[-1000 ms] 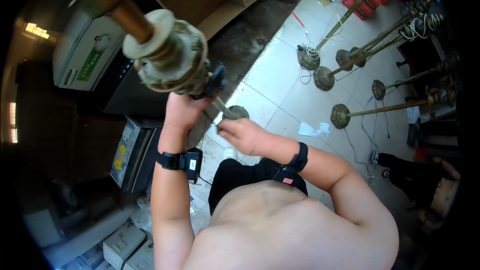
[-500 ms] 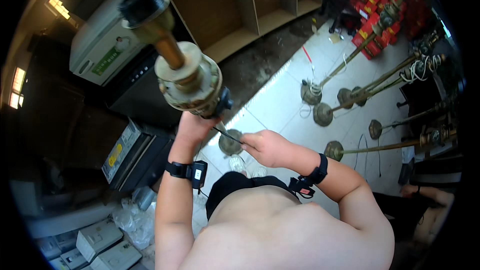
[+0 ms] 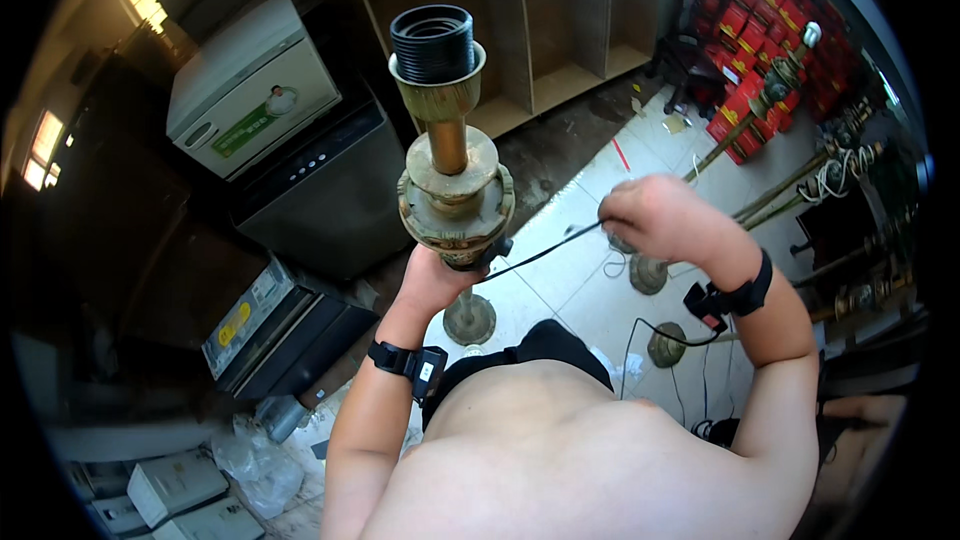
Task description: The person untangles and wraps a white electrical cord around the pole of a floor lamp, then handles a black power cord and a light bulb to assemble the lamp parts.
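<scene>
An ornate floor lamp [image 3: 455, 208] stands in front of me, its round base [image 3: 469, 318] on the tiles below. On top is a black threaded lamp socket [image 3: 433, 44] in a brass-coloured cup, above a copper-toned neck. My left hand [image 3: 434, 280] is closed around the lamp just under its patterned collar. A dark knob-like part sticks out beside that hand. From there a thin black cord [image 3: 550, 249] runs, stretched nearly straight, to my right hand [image 3: 662, 220]. Its fingers pinch the cord, out to the right of the lamp.
Several similar floor lamps, one with its base [image 3: 648, 276] near me, stand at the right. Red boxes [image 3: 745, 105] are piled behind them. A white appliance [image 3: 255, 90] sits on a dark one at left. Wooden shelving [image 3: 565, 90] stands behind; another person [image 3: 865, 430] is at lower right.
My right hand has moved up and right, away from the lamp, with a longer stretch of cord now between the hands. The lamp's top has shifted right and looks more upright.
</scene>
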A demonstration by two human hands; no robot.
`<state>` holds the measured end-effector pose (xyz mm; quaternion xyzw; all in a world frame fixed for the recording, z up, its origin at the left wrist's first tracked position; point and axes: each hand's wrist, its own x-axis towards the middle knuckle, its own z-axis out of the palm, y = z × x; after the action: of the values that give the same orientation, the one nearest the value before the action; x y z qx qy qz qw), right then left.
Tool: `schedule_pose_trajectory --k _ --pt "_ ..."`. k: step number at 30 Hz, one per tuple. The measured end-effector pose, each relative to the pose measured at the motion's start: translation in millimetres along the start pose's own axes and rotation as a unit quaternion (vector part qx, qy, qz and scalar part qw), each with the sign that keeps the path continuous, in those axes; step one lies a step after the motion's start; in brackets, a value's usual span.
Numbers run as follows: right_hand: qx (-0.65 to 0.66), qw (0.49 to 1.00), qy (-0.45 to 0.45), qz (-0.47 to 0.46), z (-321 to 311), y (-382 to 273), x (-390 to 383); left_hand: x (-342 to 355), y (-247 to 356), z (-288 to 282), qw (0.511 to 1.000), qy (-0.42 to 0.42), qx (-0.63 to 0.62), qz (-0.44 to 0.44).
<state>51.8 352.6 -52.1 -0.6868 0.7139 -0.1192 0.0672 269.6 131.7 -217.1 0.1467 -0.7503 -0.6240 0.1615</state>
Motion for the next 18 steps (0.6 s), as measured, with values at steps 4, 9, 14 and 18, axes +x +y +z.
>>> schedule_pose_trajectory --k 4,9,14,18 --pt "-0.075 0.990 0.080 -0.090 -47 8 36 2 25 -11 0.996 -0.037 0.067 0.034" --pt "-0.128 0.961 0.107 -0.220 -69 6 72 -2 41 -11 0.998 -0.061 0.002 -0.033" --pt "-0.139 0.917 0.165 -0.335 -74 6 97 1 26 -20 0.987 -0.069 -0.120 -0.081" --pt "-0.122 0.887 0.204 -0.396 -75 0 103 -3 31 -21 0.972 -0.050 -0.187 -0.134"
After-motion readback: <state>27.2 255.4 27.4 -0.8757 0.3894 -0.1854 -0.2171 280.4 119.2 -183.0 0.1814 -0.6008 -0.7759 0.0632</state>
